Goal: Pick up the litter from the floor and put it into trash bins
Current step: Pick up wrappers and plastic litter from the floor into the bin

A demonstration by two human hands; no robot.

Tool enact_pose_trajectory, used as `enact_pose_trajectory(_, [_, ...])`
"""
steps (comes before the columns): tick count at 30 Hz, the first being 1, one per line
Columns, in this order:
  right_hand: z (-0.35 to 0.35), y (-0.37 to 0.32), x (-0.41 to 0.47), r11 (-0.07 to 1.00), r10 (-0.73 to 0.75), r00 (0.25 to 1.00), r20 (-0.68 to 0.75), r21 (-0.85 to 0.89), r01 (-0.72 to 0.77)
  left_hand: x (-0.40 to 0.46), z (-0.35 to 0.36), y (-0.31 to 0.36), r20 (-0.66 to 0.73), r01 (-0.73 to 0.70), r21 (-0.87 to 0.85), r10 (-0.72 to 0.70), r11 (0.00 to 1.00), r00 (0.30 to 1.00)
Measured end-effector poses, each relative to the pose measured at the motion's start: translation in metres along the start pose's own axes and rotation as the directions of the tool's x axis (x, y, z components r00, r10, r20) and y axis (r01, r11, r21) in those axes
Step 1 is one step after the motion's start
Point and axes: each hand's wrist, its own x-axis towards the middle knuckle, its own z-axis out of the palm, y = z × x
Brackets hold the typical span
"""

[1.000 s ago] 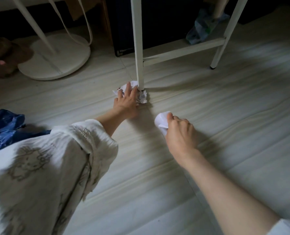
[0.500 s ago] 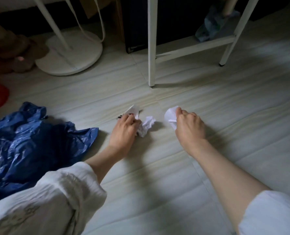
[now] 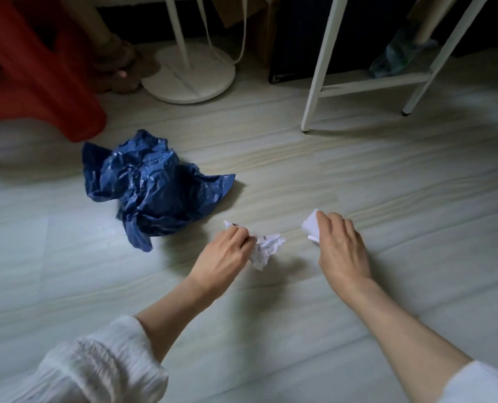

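Fingers of the left hand are curled around a crumpled white paper ball, which bulges out to the right of the fist, with a further scrap poking out at the far side. The right hand is closed in the same way around a second white paper wad, seen past the knuckles on its left. Both hands are held low over the pale wood-grain floor, near each other but apart, so 2 pieces of litter are carried at once, probably to save a trip.

A crumpled blue plastic bag lies on the floor to the left and slightly farther away, just beyond the left hand; it seems to be litter not yet collected. No trash bin can be identified with certainty.

Farther off, a round white stand base is seen at the far centre, white frame legs at the far right, and a red object at the far left. A white sleeve covers the near left forearm.
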Motion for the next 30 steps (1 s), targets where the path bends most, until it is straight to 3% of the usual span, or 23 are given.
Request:
enact_pose_trajectory(6, [-0.093, -0.066, -0.030, 0.968, -0.252, 0.956, -0.152, -0.035, 0.249, -0.053, -0.115, -0.015, -0.085, 0.073, 0.058, -0.068, 0.996, 0.994])
enact_pose_trajectory(9, [-0.146, -0.102, -0.047, 0.950, -0.310, 0.924, -0.223, -0.034, 0.310, -0.086, -0.180, -0.016, -0.091, 0.062, 0.106, -0.053, 0.992, 0.994])
enact_pose_trajectory(14, [-0.255, -0.172, -0.117, 0.899, -0.397, 0.837, -0.376, 0.025, 0.437, -0.178, -0.317, -0.009, -0.197, 0.127, 0.134, -0.099, 0.983, 0.975])
enact_pose_trajectory(16, [-0.286, -0.199, -0.153, 0.866, -0.451, 0.813, -0.368, 0.040, 0.498, -0.217, -0.356, -0.005, -0.239, 0.174, 0.162, -0.133, 0.971, 0.962])
enact_pose_trajectory(19, [-0.326, -0.240, -0.200, 0.785, -0.577, 0.714, -0.395, -0.030, 0.618, -0.278, -0.409, 0.015, -0.290, 0.263, 0.181, -0.204, 0.948, 0.935])
enact_pose_trajectory(25, [-0.392, -0.321, -0.272, 0.633, -0.728, 0.559, -0.398, -0.075, 0.770, -0.416, -0.462, 0.053, -0.413, 0.581, 0.079, -0.504, 0.810, 0.758])
enact_pose_trajectory(30, [-0.418, -0.418, -0.320, 0.486, -0.827, 0.460, -0.323, 0.000, 0.874, -0.528, -0.485, 0.060, -0.481, 0.758, 0.071, -0.643, 0.648, 0.595])
